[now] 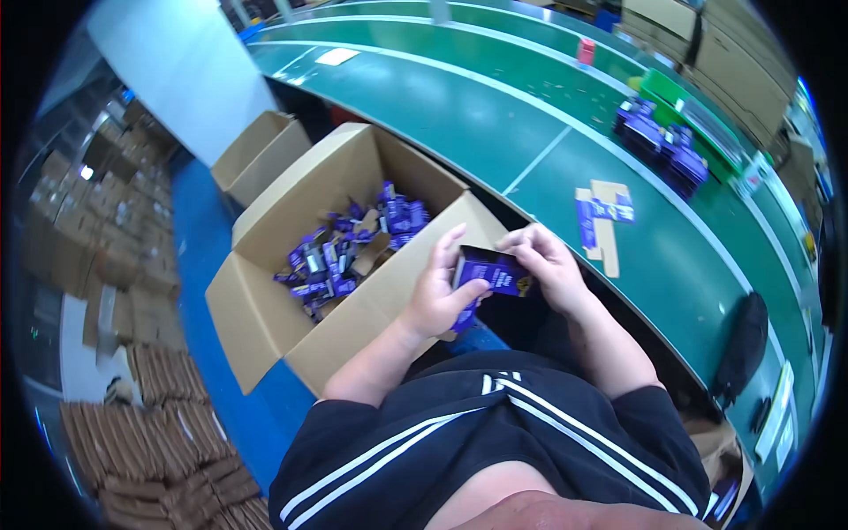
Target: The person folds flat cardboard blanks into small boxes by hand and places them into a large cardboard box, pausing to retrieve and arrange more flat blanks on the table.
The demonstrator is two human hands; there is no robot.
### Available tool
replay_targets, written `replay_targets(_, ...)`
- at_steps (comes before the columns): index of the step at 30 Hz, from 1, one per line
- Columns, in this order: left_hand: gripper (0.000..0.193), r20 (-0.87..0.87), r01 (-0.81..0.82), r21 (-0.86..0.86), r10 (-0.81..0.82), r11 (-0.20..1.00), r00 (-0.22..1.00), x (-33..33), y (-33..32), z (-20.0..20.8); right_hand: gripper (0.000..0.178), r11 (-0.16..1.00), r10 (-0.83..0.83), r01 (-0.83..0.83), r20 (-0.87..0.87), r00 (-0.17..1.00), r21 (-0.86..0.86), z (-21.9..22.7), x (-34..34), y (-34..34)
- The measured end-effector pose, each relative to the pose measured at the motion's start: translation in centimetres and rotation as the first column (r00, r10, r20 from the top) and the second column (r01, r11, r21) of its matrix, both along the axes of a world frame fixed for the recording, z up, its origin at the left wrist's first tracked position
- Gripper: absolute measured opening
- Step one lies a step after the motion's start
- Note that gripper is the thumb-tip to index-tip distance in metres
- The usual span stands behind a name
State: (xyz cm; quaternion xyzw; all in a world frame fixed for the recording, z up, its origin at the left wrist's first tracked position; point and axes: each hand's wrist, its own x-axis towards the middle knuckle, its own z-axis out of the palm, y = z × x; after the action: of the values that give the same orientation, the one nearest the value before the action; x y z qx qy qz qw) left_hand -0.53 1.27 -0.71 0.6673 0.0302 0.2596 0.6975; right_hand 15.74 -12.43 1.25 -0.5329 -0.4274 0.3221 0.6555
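Observation:
A small purple carton (497, 275) with pale print is held in front of my body, just beyond the near side of a large open cardboard box. My left hand (439, 296) grips its left end, with the thumb across the face. Bent over the upper right edge, the fingers of my right hand (546, 265) pinch the carton there; their tips are partly hidden. A further purple piece shows below my left thumb, but whether it belongs to the same carton I cannot tell. Many purple cartons (331, 265) lie jumbled inside the large cardboard box (353, 340) at my left.
Along the right runs a green worktable (468, 106) with white lines. On it lie a flattened purple-and-brown carton blank (604, 221), stacked purple packs (658, 146) beside a green crate (662, 93), and a black pouch (744, 344). Bundled flat cardboard (132, 442) is stacked at lower left.

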Motion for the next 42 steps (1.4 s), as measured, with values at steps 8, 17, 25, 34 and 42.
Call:
replay_targets(8, 0.066, -0.027, 0.1, -0.068, -0.102, 0.993, 0.994, 0.0, -0.8, 0.2, 0.034, 0.987, 0.098, -0.09, 0.059, 0.993, -0.131, 0.1, 1.4, -0.8)
replay_targets(17, 0.043, -0.061, 0.073, -0.242, -0.091, 0.968, 0.994, 0.1, 0.2, -0.8, 0.026, 0.999, 0.032, -0.038, 0.319, 0.947, 0.014, -0.4, -0.1, -0.6)
replay_targets(25, 0.026, -0.043, -0.174, 0.453, 0.216, 0.875, 0.975, 0.3, -0.7, 0.3, 0.019, 0.951, -0.29, 0.235, 0.837, 0.465, 0.2, -0.1, -1.6, 0.4)
replay_targets(34, 0.027, -0.022, -0.248, 0.289, 0.265, 0.925, 0.964, -0.2, -1.3, 0.2, 0.026, 0.898, -0.433, 0.218, 0.685, 0.586, 0.381, -1.5, -2.3, 0.5)
replay_targets(42, 0.036, 0.018, -0.079, 0.734, 0.096, 0.675, 0.995, -0.6, 1.0, 1.2, 0.03, 0.988, -0.137, 0.15, 0.235, 0.962, -0.041, -1.0, 1.4, 0.0)
